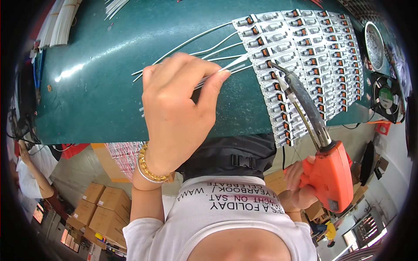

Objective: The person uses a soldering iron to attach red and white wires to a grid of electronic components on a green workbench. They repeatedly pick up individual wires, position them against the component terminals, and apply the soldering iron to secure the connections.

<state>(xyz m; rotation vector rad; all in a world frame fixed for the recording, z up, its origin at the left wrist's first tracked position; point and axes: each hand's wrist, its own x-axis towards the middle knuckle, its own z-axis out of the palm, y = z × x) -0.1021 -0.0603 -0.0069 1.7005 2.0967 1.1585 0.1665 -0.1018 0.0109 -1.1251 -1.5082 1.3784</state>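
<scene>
My left hand pinches thin white wires between thumb and forefinger. Their ends reach the near-left edge of a sheet of small white circuit boards, which carry rows of clear and dark-orange parts. Several other white wires run left from the sheet's upper rows and lie on the green mat, passing behind my hand. My right hand is wrapped round the handle of an orange soldering gun. The gun's dark barrel slants up and left, its tip at one of the orange parts beside the held wire ends. A thin brass tube runs along the barrel.
Green mat covers the table. Bundles of white wires lie at the far left. A round metal bowl and a small black fan stand at the right. Cardboard boxes are stacked on the floor; another person's arm shows at left.
</scene>
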